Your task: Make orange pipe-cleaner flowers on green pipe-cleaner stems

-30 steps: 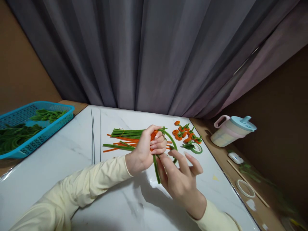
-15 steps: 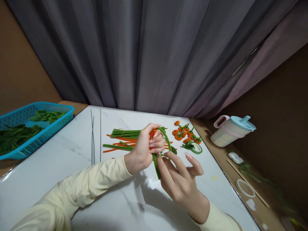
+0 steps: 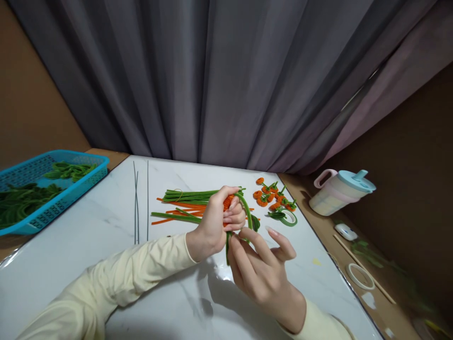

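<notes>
My left hand [image 3: 216, 224] is closed around an orange fuzzy pipe-cleaner piece [image 3: 229, 202], of which only a part shows between thumb and fingers. A green pipe cleaner [image 3: 248, 208] arches out from its top, over the fingers and down to my right hand [image 3: 265, 271]. There the thumb and nearer fingers pinch the green strand just below the left fist, with the outer fingers raised. Green ends hang below the pinch. Behind the left hand lie a bundle of green pipe cleaners [image 3: 189, 196] and loose orange pipe cleaners [image 3: 170, 219].
Several small orange pieces with green stems [image 3: 272, 189] lie at the back right, beside green tape [image 3: 296, 219]. Thin dark wires [image 3: 147, 203] lie left. A blue basket [image 3: 85, 182] holds green leaf shapes. On the right ledge are a cup [image 3: 339, 193] and a white ring [image 3: 360, 276].
Both hands have shifted slightly: the left a little right and down, the right a little left. My right fingers have closed in on the green strand near the left fist.
</notes>
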Demonstrator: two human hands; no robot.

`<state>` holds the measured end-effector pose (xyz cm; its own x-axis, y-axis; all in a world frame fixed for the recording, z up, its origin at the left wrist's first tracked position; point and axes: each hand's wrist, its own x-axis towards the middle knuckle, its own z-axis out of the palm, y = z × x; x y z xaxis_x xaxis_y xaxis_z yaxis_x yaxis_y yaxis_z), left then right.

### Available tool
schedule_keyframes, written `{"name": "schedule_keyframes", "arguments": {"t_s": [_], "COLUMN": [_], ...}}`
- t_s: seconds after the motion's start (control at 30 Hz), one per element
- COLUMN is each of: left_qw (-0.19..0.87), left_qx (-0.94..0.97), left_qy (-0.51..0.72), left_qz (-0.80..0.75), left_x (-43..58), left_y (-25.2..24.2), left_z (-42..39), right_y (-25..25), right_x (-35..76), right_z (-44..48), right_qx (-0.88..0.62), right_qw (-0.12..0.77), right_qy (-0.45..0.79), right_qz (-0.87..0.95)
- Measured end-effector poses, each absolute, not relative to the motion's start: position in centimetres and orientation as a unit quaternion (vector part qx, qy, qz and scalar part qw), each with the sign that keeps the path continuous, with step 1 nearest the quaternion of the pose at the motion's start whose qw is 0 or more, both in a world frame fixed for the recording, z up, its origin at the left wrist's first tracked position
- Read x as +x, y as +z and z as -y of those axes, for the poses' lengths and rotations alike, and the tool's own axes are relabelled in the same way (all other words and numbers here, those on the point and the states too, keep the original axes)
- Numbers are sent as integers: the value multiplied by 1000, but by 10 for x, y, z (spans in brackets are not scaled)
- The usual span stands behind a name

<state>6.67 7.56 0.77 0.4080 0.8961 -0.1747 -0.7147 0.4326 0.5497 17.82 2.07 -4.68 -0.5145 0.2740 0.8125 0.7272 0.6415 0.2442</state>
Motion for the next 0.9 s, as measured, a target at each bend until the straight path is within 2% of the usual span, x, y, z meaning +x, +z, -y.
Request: {"name": "schedule_keyframes", "arguments": {"t_s": [0.13, 0.27, 0.57, 0.8, 0.9], "left_qw": [808, 792, 691, 663, 660], "left_qx": [197, 260, 577, 597, 584], "left_qy": [507, 505, 332, 338, 359], "left_qz": [-227, -222, -280, -298, -308], "left_x": [69, 67, 28, 31, 33], "left_y": [6, 7, 19, 17, 15], "left_z": [-75, -81, -99, -97, -95], "right_y": [-53, -39, 8, 6, 1], "right_x": [180, 188, 221, 227, 225], "right_z": [-23, -28, -30, -29, -30], "right_qx": [-304, -292, -298, -292, -294], "right_qw": [378, 361, 273, 252, 269], "right_qy": [-313, -339, -401, -413, -411], "right_qz": [817, 818, 822, 825, 820]}}
